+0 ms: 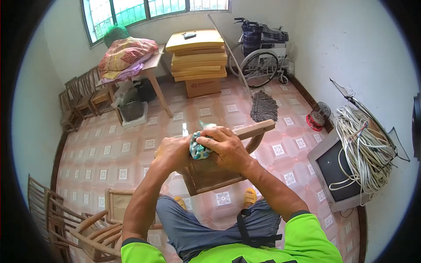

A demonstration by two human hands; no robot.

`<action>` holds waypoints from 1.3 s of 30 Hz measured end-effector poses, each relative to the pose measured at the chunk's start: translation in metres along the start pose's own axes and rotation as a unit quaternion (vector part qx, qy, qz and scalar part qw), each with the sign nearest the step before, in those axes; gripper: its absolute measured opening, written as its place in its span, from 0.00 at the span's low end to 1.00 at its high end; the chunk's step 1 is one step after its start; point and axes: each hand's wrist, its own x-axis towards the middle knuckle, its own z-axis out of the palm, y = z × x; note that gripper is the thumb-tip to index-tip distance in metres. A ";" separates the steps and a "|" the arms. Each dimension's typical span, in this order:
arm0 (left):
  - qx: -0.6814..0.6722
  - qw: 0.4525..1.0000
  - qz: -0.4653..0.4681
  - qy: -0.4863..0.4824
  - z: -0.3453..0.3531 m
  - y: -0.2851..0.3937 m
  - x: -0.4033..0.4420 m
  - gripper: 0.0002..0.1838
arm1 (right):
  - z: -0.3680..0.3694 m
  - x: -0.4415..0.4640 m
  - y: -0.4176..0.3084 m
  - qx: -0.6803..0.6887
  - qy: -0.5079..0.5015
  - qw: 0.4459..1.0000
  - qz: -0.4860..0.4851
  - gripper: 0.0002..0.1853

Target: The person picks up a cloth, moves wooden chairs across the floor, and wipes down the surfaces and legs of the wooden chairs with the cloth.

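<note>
A wooden chair (215, 177) stands before me, its top rail running out to the right under my hands. My right hand (226, 147) presses a bunched green and white patterned cloth (199, 150) against the wood, its fingers bent over it. On the left side of the cloth, my left hand (174, 152) is closed around the end of the chair's top; its fingertips are mostly hidden.
More wooden chairs (94, 232) stand at lower left. At the back are a table (153, 61) with bedding, stacked yellow boards (197, 57), a wheelchair (261, 61) and a mop (264, 106). A television (326, 164) bearing coiled cable (366, 144) is at right, near a small fan (319, 116).
</note>
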 end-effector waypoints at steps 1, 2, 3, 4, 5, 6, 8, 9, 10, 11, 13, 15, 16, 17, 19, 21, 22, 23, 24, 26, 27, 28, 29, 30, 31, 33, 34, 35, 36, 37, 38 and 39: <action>0.003 1.000 -0.004 -0.001 0.003 -0.009 -0.006 0.19 | 0.002 0.003 0.003 0.005 0.001 1.000 -0.002 0.23; 0.035 0.999 -0.025 0.031 0.001 -0.014 -0.012 0.20 | 0.000 0.006 0.010 -0.031 0.015 0.999 0.011 0.23; 0.065 0.995 -0.049 0.064 0.001 -0.018 -0.020 0.22 | -0.002 0.009 0.019 -0.066 0.025 0.997 0.023 0.22; 0.064 0.991 -0.047 0.110 0.007 -0.029 -0.026 0.24 | -0.006 0.006 0.037 -0.092 0.028 0.995 0.040 0.21; 0.068 0.987 -0.054 0.136 0.006 -0.033 -0.032 0.25 | -0.012 0.001 0.052 -0.119 0.032 0.991 0.058 0.20; 0.048 0.986 -0.071 0.142 0.007 -0.038 -0.036 0.25 | -0.022 -0.002 0.058 -0.136 0.044 0.986 0.081 0.20; 0.026 0.984 -0.092 0.150 0.010 -0.043 -0.040 0.25 | -0.023 -0.004 0.060 -0.153 0.054 0.982 0.101 0.19; 0.020 0.981 -0.087 0.172 0.012 -0.042 -0.038 0.25 | -0.020 -0.004 0.058 -0.163 0.073 0.977 0.120 0.19; 0.016 0.977 -0.078 0.196 0.014 -0.042 -0.034 0.25 | -0.020 -0.003 0.056 -0.175 0.096 0.970 0.139 0.19; 0.016 0.977 -0.078 0.197 0.015 -0.042 -0.033 0.25 | -0.010 0.002 0.048 -0.160 0.101 0.974 0.127 0.19; 0.005 0.969 -0.071 0.235 0.017 -0.043 -0.030 0.22 | 0.027 0.019 0.019 -0.106 0.100 0.985 0.096 0.20; 0.004 0.968 -0.046 0.246 0.030 -0.057 -0.028 0.21 | 0.071 0.037 -0.026 -0.054 0.074 0.994 0.066 0.18; 0.000 0.966 -0.028 0.258 0.034 -0.065 -0.027 0.20 | 0.076 0.049 -0.052 -0.027 0.069 0.995 0.063 0.18; 0.004 0.966 -0.027 0.258 0.034 -0.068 -0.026 0.20 | 0.076 0.052 -0.052 -0.025 0.072 0.995 0.062 0.18; -0.013 0.969 -0.038 0.243 0.036 -0.075 -0.029 0.19 | 0.076 0.057 -0.050 -0.028 0.080 0.995 0.058 0.16; -0.021 0.970 -0.078 0.231 0.021 -0.062 -0.032 0.21 | 0.062 0.047 -0.026 -0.058 0.070 0.995 0.048 0.12; -0.038 0.970 -0.083 0.225 0.020 -0.059 -0.033 0.23 | 0.046 0.040 -0.017 -0.080 0.088 0.989 0.086 0.09; -0.054 0.970 -0.088 0.221 0.020 -0.058 -0.032 0.25 | 0.036 0.030 0.009 -0.120 0.109 0.983 0.084 0.08; -0.057 0.969 -0.089 0.222 0.022 -0.058 -0.031 0.25 | 0.019 0.023 0.029 -0.132 0.128 0.976 0.118 0.08; -0.051 0.967 -0.087 0.235 0.024 -0.059 -0.029 0.28 | -0.008 0.001 0.078 -0.225 0.133 0.949 0.174 0.09; -0.053 0.966 -0.091 0.236 0.025 -0.058 -0.028 0.28 | -0.019 0.000 0.078 -0.216 0.136 0.939 0.232 0.12; -0.039 0.964 -0.086 0.247 0.026 -0.056 -0.028 0.28 | -0.013 0.003 0.081 -0.213 0.161 0.937 0.224 0.14; -0.023 0.962 -0.080 0.258 0.026 -0.056 -0.026 0.27 | -0.002 0.009 0.082 -0.210 0.189 0.935 0.215 0.17; -0.019 0.962 -0.079 0.259 0.026 -0.056 -0.024 0.27 | 0.014 0.019 0.070 -0.178 0.188 0.944 0.206 0.20; -0.024 0.960 -0.076 0.267 0.029 -0.058 -0.024 0.27 | 0.037 0.032 0.052 -0.144 0.188 0.952 0.196 0.22; -0.022 0.958 -0.075 0.276 0.036 -0.069 -0.021 0.27 | 0.073 0.055 -0.004 -0.053 0.162 0.975 0.139 0.21; -0.010 0.960 -0.070 0.273 0.043 -0.077 -0.018 0.27 | 0.085 0.060 -0.031 -0.034 0.144 0.984 0.097 0.18; 0.001 0.961 -0.064 0.269 0.039 -0.076 -0.018 0.27 | 0.091 0.063 -0.047 -0.017 0.124 0.991 0.056 0.15; -0.010 0.959 -0.076 0.274 0.036 -0.073 -0.020 0.28 | 0.091 0.062 -0.042 -0.015 0.126 0.990 0.056 0.15; -0.007 0.958 -0.076 0.275 0.034 -0.070 -0.020 0.28 | 0.090 0.060 -0.031 0.025 0.103 0.993 0.048 0.13; -0.012 0.961 -0.079 0.267 0.031 -0.067 -0.022 0.28 | 0.085 0.061 -0.019 0.065 0.077 0.994 0.038 0.10; -0.019 0.963 -0.082 0.257 0.031 -0.066 -0.024 0.28 | 0.068 0.064 -0.008 0.097 0.098 0.988 0.064 0.09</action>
